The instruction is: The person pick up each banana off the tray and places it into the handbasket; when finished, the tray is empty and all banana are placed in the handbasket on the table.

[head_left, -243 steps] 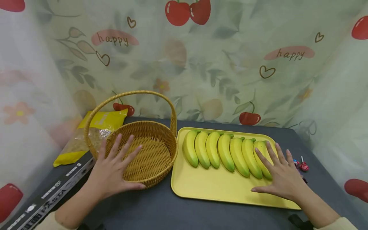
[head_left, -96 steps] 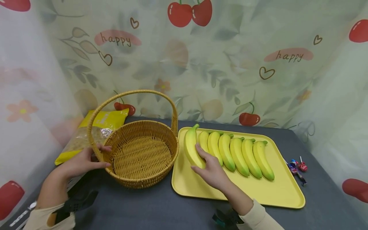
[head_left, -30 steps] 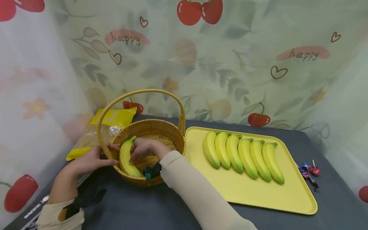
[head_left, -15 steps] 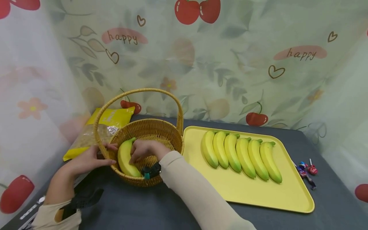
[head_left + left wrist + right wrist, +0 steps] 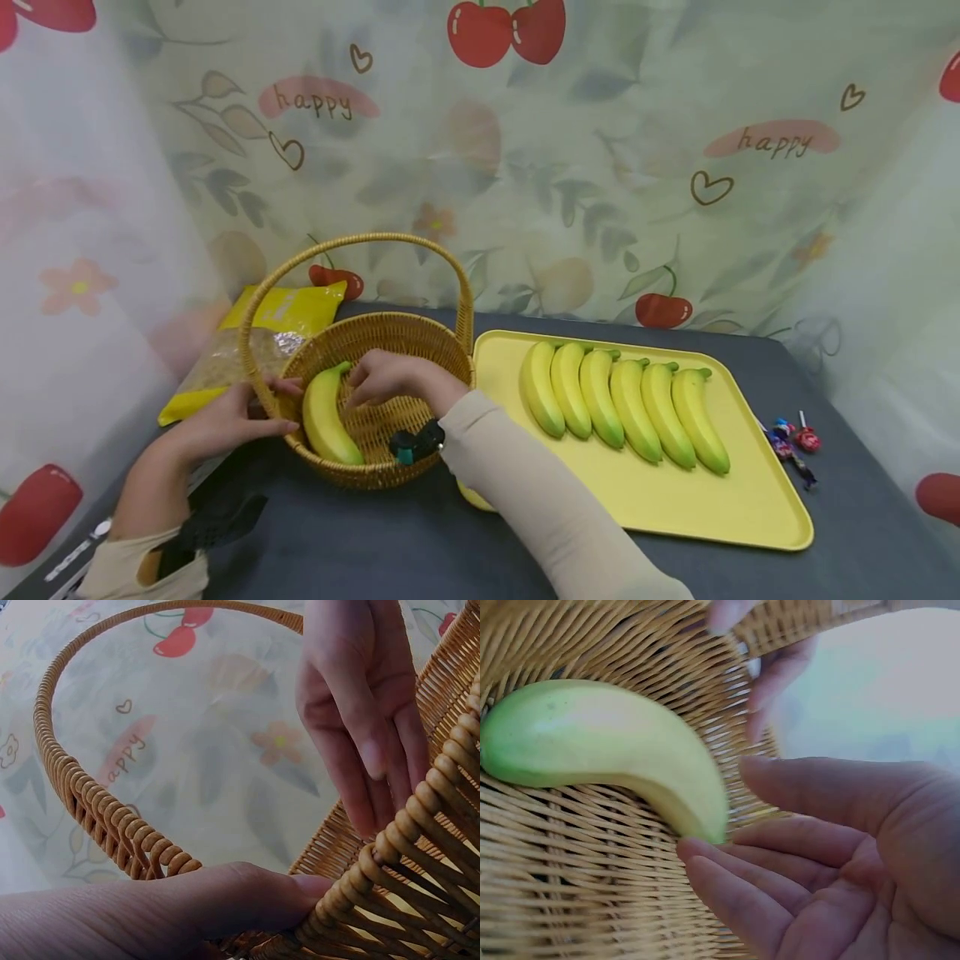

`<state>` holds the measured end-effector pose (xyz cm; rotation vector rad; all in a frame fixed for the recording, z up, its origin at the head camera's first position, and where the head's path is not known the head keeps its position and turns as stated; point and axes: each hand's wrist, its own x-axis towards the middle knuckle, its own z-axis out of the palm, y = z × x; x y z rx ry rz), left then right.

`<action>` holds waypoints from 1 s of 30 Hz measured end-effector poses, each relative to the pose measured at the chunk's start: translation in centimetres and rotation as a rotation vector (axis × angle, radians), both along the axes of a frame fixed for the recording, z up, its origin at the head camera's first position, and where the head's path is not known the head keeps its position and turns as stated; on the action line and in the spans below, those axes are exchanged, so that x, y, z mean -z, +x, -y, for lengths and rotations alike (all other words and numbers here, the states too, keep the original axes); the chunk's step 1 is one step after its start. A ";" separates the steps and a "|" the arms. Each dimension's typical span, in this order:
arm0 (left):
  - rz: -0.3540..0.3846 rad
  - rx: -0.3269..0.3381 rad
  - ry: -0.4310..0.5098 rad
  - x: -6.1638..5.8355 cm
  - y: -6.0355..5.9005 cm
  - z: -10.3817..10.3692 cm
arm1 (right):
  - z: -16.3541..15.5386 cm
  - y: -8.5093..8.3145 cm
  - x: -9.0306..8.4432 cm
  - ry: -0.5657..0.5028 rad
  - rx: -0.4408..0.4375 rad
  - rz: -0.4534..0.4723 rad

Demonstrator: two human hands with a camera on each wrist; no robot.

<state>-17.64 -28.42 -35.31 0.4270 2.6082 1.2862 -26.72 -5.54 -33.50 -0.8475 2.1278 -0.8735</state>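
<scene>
A yellow banana with green ends lies inside the round wicker basket, along its left wall. My right hand is over the basket floor, just right of the banana. In the right wrist view its fingers are loosely extended with nothing held, and the fingertips are close to the banana's stem end. My left hand grips the basket's left rim at the foot of the handle. The left wrist view shows its thumb against the rim; its other fingers are mostly hidden there.
A yellow tray right of the basket bears several bananas in a row. Wrapped lollipops lie beyond its right edge. Behind the basket leans a yellow bag; a dark pasta box is at left. The tall handle arches over the basket.
The leftmost banana went from the tray into the basket in my right hand. That hand has now let go and drawn slightly right. Earlier, my left hand took hold of the basket rim.
</scene>
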 end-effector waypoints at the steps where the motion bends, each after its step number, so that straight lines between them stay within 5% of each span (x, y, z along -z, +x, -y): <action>1: -0.012 0.000 -0.001 0.1 0.0 0.0 | -0.4 0.1 -0.2 0.008 0.010 -0.032; 6: -0.058 0.000 0.002 0.2 -0.1 0.1 | -2.5 0.6 -1.4 0.018 0.041 -0.134; 18: -0.075 0.010 -0.013 0.3 -0.1 -0.1 | -10.0 2.5 -1.8 -0.147 0.115 -0.128; 30: -0.070 -0.012 -0.029 0.4 0.1 0.1 | -17.4 3.1 0.3 -0.477 0.449 -0.181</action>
